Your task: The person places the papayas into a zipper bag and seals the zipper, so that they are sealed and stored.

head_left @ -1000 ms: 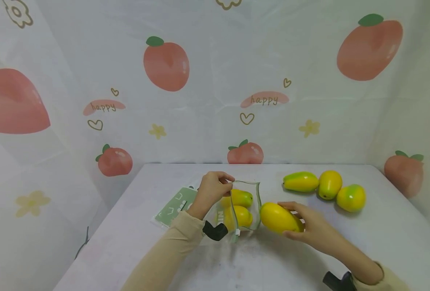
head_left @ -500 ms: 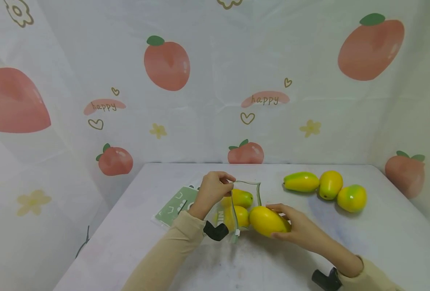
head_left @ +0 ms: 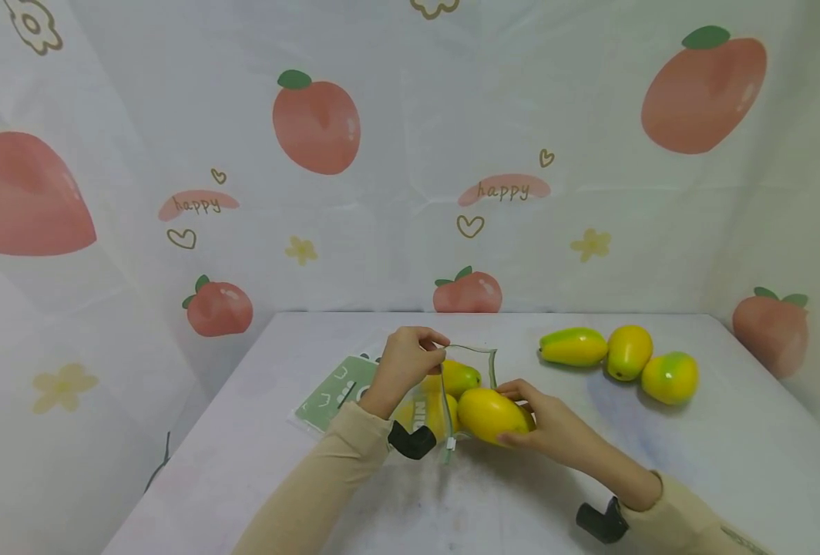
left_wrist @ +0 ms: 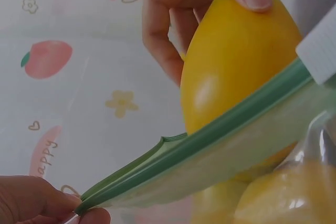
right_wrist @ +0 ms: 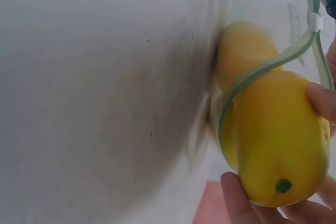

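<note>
1. Yellow all over but for a dark green tip, one fruit sits just right of the lower centre in the head view, at the mouth of the clear bag.
2. The right hand grips this fruit, its fingers curled round the end away from the bag.
3. The left hand pinches the bag's green edge between thumb and fingers, at lower left in the left wrist view. That edge crosses in front of the held fruit there.
4. A white slider sits on the edge, low centre in the head view.
5. Inside the bag lie an upper fruit, green at its tip, and a lower fruit, partly hidden.
6. Three loose fruits lie side by side at the right of the frame on the white table.
7. A green packet lies left of the bag, partly behind the left arm.
</note>
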A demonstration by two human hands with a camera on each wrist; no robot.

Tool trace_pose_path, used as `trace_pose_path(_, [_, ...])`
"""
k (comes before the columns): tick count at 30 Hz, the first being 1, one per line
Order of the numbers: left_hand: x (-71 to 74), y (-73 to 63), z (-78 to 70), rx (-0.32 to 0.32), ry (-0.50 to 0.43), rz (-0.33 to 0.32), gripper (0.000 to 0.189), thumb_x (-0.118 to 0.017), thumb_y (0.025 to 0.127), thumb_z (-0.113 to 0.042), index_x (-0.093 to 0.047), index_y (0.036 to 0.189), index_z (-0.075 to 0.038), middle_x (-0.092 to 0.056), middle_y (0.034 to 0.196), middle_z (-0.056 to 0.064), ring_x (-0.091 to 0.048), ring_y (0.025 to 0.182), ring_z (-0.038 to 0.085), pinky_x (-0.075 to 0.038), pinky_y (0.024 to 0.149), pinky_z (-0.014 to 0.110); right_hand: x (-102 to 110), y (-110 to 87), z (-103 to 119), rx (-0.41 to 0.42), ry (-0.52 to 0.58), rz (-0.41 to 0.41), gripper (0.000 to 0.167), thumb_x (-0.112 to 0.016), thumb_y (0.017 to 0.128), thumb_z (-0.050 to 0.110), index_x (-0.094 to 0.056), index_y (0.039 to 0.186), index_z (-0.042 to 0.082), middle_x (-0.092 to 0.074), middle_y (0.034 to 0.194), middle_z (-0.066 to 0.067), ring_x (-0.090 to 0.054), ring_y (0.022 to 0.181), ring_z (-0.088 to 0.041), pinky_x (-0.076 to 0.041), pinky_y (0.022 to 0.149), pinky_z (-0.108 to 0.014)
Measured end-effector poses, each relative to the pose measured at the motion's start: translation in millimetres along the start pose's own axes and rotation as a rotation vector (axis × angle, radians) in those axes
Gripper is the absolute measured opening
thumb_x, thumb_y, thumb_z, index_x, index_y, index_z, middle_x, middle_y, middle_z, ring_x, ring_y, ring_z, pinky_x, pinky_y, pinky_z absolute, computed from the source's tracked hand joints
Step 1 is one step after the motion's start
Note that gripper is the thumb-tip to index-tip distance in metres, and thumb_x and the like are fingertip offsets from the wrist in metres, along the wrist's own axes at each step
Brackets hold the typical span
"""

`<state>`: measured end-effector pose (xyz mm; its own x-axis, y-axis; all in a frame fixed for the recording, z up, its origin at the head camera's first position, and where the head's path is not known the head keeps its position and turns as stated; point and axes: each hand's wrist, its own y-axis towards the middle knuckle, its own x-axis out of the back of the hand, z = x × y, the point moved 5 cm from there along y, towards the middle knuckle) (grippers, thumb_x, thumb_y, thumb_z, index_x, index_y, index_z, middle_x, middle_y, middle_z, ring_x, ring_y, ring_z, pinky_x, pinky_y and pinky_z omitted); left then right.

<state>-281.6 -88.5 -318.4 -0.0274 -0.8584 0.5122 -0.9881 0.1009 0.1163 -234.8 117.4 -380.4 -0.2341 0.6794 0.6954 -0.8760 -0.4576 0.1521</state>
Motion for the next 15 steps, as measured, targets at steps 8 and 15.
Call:
trace_pose_path(8, [-0.9, 0.5, -0.7, 0.014, 0.016, -0.003, 0.017, -0.063, 0.084, -0.004, -0.074, 0.096, -0.005, -0.062, 0.074, 0.007, -0.066, 0.059, 0.015, -0.059, 0.064, 0.027, -2, 13.1, 3, 0.073, -0.046, -0.008, 0.055, -0.079, 0.079, 0.024, -0.056, 0.125, 0.005, -0.061, 0.127, -0.013, -0.061, 0.11, -0.032, -0.051, 0.093, -0.05])
trace_pose_path(15, [-0.9, 0.1, -1.1, -0.002, 0.017, -0.006, 0.017, -0.062, 0.084, -0.003, -0.074, 0.096, -0.005, -0.063, 0.073, 0.007, -0.066, 0.059, 0.016, -0.06, 0.063, 0.026, -5, 21.2, 2, 0.073, -0.011, 0.038, 0.057, -0.078, 0.08, 0.025, -0.057, 0.129, 0.005, -0.059, 0.128, -0.014, -0.059, 0.105, -0.027, -0.055, 0.088, -0.042])
